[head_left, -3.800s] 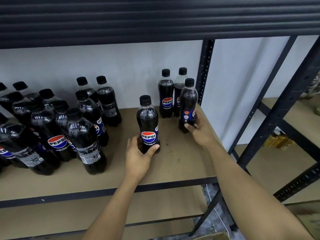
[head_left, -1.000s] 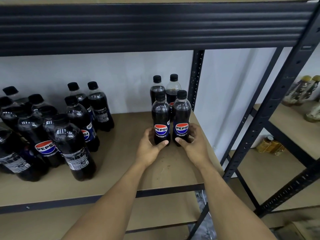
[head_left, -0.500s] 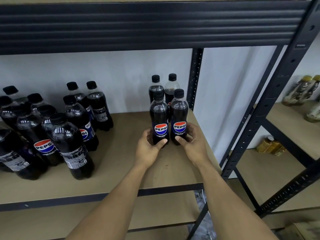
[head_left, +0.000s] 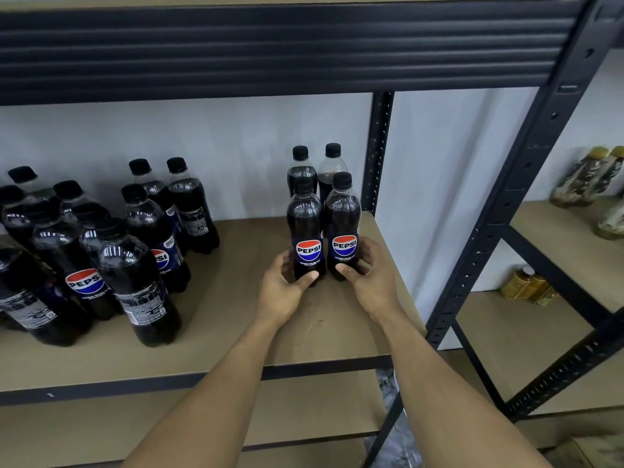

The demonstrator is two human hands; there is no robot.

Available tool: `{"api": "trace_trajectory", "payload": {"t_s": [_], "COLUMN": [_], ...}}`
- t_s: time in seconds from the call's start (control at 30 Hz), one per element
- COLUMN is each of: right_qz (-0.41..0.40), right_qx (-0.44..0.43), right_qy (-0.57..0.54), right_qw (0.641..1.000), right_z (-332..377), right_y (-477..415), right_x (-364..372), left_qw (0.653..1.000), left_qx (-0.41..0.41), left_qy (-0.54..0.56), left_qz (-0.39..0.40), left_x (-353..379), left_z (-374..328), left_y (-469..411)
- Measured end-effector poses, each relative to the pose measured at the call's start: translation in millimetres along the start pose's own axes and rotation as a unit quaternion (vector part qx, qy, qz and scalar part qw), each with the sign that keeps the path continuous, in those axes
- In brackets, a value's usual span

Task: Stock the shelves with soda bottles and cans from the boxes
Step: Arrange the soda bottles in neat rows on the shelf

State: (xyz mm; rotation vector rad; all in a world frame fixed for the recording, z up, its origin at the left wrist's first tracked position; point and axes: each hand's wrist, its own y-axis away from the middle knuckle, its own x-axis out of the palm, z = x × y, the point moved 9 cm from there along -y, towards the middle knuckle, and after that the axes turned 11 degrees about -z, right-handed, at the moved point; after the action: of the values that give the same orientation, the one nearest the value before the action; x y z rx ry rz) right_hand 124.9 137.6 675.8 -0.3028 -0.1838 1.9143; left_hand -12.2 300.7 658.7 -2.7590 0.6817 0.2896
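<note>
Gripping two upright Pepsi bottles side by side on the shelf [head_left: 236,309], your left hand [head_left: 282,292] wrapping the left bottle [head_left: 305,231], your right hand [head_left: 373,276] the right bottle [head_left: 342,224].

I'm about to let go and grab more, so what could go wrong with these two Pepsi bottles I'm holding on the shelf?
The left hand and right hand hold the left front Pepsi bottle and right front Pepsi bottle close against the two back bottles; pushing further might tip those. The right one also stands near the open right side of the shelf board, so a sideways nudge could send it off.
</note>
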Motion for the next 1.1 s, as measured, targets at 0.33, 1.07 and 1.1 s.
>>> {"api": "trace_trajectory", "payload": {"t_s": [0.33,1.07,1.1], "right_qz": [0.002,0.009,0.008], "right_qx": [0.005,0.030,0.031], "right_qy": [-0.015,-0.014,-0.012], "right_qw": [1.000,0.999,0.999], "right_z": [-0.4,-5.3,-5.0], "right_y": [3.0,3.6,3.8], "right_x": [0.6,-1.4,-1.8], "left_qw": [1.000,0.999,0.999], "left_qx": [0.002,-0.006,-0.006], "left_qy": [0.013,-0.015,-0.019], "left_qz": [0.017,0.029,0.029], "left_x": [1.1,-0.4,-1.9], "left_z": [2.1,1.2,-0.1], "left_y": [-0.4,2.4,4.1]}}
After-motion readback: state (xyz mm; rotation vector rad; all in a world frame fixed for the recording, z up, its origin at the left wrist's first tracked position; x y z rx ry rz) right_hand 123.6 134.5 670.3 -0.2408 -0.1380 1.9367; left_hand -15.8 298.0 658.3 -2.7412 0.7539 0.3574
